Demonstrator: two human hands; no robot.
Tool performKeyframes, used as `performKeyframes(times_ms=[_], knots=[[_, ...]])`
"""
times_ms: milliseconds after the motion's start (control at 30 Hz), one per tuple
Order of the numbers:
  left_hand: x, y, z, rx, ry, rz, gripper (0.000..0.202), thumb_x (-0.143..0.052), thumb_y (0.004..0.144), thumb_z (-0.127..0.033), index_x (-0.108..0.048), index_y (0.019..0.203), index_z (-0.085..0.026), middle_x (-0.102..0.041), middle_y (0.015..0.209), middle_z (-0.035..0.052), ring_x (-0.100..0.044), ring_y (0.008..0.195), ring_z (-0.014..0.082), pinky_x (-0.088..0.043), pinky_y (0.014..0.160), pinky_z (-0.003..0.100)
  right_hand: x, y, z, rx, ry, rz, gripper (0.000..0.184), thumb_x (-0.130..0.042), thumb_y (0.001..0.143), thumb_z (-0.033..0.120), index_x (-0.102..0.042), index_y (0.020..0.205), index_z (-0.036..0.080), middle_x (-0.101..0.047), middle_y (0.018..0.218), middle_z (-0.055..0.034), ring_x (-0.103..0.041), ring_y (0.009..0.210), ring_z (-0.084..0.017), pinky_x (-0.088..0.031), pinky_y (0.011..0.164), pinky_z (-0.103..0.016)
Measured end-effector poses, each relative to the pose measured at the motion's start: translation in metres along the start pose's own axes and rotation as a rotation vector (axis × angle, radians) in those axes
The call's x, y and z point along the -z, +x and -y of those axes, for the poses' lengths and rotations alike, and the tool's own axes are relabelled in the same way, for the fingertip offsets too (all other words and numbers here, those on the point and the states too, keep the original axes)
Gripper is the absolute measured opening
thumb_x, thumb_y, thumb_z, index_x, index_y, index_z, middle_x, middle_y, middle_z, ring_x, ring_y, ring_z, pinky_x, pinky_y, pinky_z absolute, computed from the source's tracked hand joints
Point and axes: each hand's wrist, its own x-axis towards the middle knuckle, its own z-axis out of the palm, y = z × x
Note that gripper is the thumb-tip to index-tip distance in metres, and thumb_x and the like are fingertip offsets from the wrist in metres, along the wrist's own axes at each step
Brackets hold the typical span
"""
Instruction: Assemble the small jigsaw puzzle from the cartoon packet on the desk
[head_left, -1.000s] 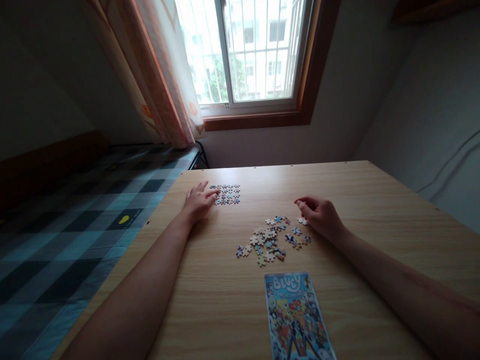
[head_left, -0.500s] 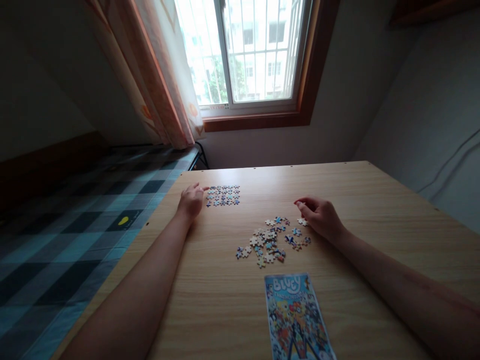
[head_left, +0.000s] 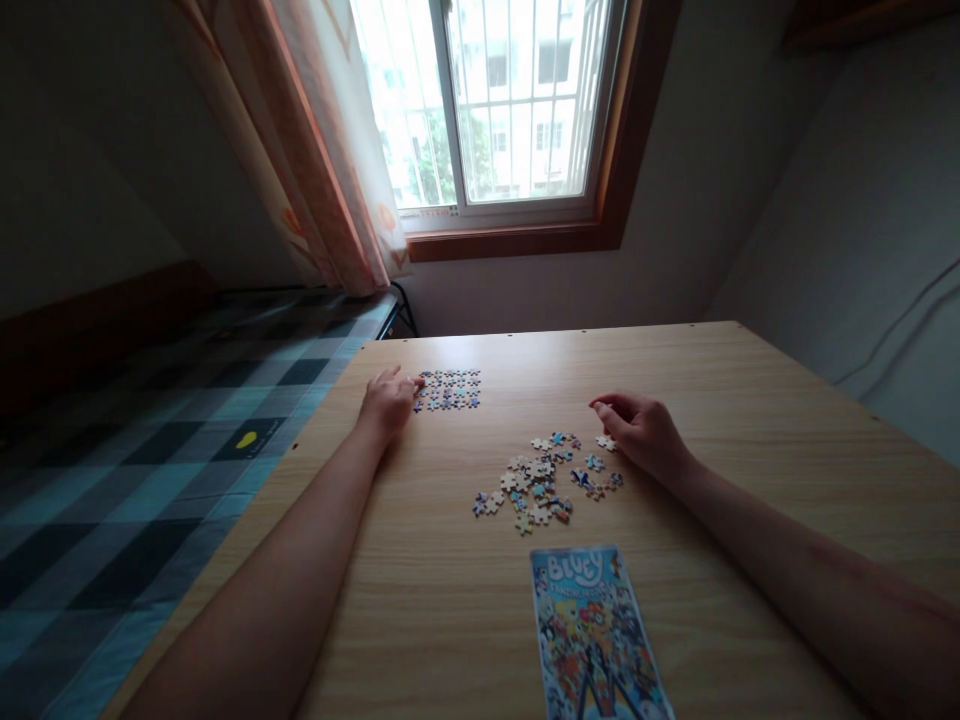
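Observation:
Several small jigsaw puzzle pieces (head_left: 450,390) lie in neat rows toward the far left of the table. At the left edge of these rows rests my left hand (head_left: 388,400), its index finger stretched out against the end pieces, holding nothing. Nearer the middle, a loose pile of puzzle pieces (head_left: 536,480) is spread out, some showing printed faces and others plain pale backs. Beside the pile's right side, my right hand (head_left: 641,430) lies on the table with fingers curled in and thumb against them. Nothing shows between those fingers. One pale piece (head_left: 606,442) lies just by its thumb.
A colourful Bluey picture sheet (head_left: 596,630) lies near the front of the wooden table (head_left: 420,600). A checked bed (head_left: 187,480) adjoins the table on the left. Behind are a curtain (head_left: 322,150) and a barred window (head_left: 525,110).
My left index finger has moved slightly right and down along the left edge of the rows. My right hand and the loose pile stay in place.

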Motion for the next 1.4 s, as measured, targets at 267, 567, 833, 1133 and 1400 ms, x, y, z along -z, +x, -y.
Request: performKeyframes(times_ms=[267,567,833,1133,1400], knots=[[0.004,-0.001,-0.008,0.125,-0.005,0.010,0.054,-0.026,0.097,-0.037,-0.068,0.127,-0.023,-0.056,0.143,0.0067,-0.042,0.136,0.0282,-0.030,0.115,0.043,0.000,-0.001,0.001,-0.009,0.005,0.000,0.032,-0.057,0.088,0.041,-0.074,0.092,0.014,-0.067,0.066,-0.0044,-0.058,0.055,-0.015,-0.044,0.052,-0.025],[0.007,-0.002,-0.023,0.206,0.252,0.213,0.059,-0.017,0.101,-0.052,-0.047,0.148,-0.032,-0.044,0.153,0.0083,-0.037,0.141,0.0289,-0.028,0.115,0.045,0.000,0.000,0.001,0.002,-0.020,0.005,0.032,-0.057,0.088,0.041,-0.075,0.092,0.015,-0.066,0.063,-0.0031,-0.058,0.054,-0.015,-0.044,0.052,-0.025],[0.009,-0.003,-0.027,0.171,0.301,0.217,0.059,-0.016,0.101,-0.051,-0.049,0.146,-0.033,-0.046,0.151,0.0096,-0.038,0.139,0.0309,-0.030,0.112,0.047,-0.001,0.001,-0.002,0.008,0.004,-0.002,0.031,-0.056,0.089,0.040,-0.074,0.093,0.015,-0.065,0.064,-0.0030,-0.058,0.055,-0.015,-0.045,0.053,-0.025],[0.003,-0.001,-0.015,0.150,0.110,0.082,0.054,-0.023,0.102,-0.045,-0.051,0.144,-0.029,-0.049,0.148,0.0086,-0.041,0.138,0.0281,-0.031,0.114,0.047,-0.001,0.001,0.001,-0.005,0.005,-0.027,0.031,-0.057,0.088,0.041,-0.074,0.090,0.016,-0.064,0.061,-0.0020,-0.058,0.053,-0.015,-0.043,0.052,-0.025],[0.005,0.001,-0.005,0.108,-0.161,-0.119,0.060,-0.019,0.099,-0.041,-0.058,0.133,-0.012,-0.059,0.137,0.0129,-0.049,0.131,0.0246,-0.034,0.115,0.040,0.000,0.013,-0.008,-0.139,0.192,-0.055,0.033,-0.059,0.083,0.043,-0.072,0.088,0.013,-0.062,0.059,-0.0020,-0.057,0.051,-0.014,-0.045,0.052,-0.025]])
